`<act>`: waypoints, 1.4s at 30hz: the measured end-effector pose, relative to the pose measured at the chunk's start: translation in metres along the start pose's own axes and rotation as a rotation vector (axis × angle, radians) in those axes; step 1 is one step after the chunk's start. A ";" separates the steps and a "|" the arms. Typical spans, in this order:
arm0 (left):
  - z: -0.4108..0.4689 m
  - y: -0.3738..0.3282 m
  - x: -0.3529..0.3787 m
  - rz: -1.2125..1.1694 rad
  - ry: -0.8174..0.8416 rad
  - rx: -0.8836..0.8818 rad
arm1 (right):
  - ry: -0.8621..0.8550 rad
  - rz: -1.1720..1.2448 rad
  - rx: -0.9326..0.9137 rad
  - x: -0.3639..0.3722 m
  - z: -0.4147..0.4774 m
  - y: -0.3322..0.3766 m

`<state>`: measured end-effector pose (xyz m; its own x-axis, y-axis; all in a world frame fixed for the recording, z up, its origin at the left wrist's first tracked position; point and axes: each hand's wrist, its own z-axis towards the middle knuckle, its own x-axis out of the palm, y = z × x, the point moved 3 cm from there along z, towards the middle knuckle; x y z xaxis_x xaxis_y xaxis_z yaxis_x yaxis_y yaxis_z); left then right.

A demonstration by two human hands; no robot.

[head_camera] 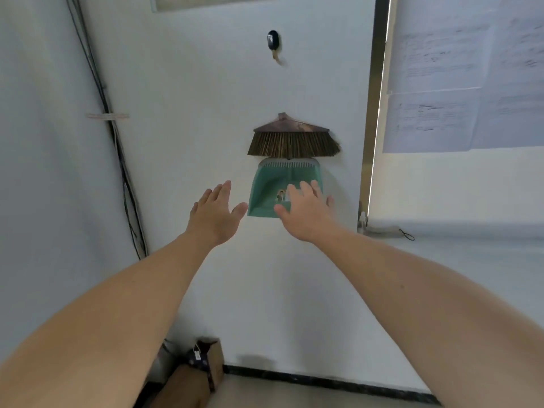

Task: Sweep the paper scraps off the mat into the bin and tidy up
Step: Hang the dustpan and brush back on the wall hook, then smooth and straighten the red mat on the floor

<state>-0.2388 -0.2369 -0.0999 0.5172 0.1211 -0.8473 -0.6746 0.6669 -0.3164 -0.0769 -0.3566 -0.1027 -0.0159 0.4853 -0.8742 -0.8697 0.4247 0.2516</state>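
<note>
A green dustpan (266,188) is seen hung flat against a white wall (206,113), its open side turned toward the camera and a small picture sticker shown on its inner face. The right hand (303,212) is held in front of the dustpan's lower right part, fingers straight and spread; whether the pan is touched cannot be told. The left hand (216,213) is held just left of the dustpan, apart from it, fingers straight and together, with nothing gripped. Directly above the pan, a broom head (294,141) with brown bristles is seen against the wall, its bristle tips meeting the pan's upper edge. Higher up, a dark wall hook (273,40) is fixed. Black cables (119,148) are run down the corner at the left. At the right, printed sheets (471,83) are seen on a pale panel beside a metal frame strip (374,113). Along the foot of the wall a black skirting (323,381) is laid. At the lower left a cardboard box (214,359) is stood on the floor; its contents cannot be made out.
</note>
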 end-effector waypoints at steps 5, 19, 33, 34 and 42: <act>-0.059 0.001 0.007 -0.041 0.068 -0.045 | 0.107 -0.039 0.006 0.015 -0.068 -0.001; -0.229 -0.031 0.120 -0.041 0.253 -0.202 | 0.378 -0.010 0.047 0.077 -0.231 -0.106; -0.445 -0.085 0.301 -0.014 0.472 -0.430 | 0.675 0.091 0.246 0.190 -0.433 -0.269; -0.458 -0.081 0.317 -0.005 0.487 -0.437 | 0.692 0.098 0.267 0.205 -0.445 -0.276; -0.573 -0.016 0.470 0.003 0.603 -0.534 | 0.820 0.127 0.471 0.365 -0.565 -0.322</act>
<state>-0.2869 -0.6117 -0.7378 0.2443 -0.3972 -0.8846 -0.9151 0.2074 -0.3458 -0.0817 -0.7481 -0.7379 -0.5930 -0.0617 -0.8028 -0.5521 0.7569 0.3496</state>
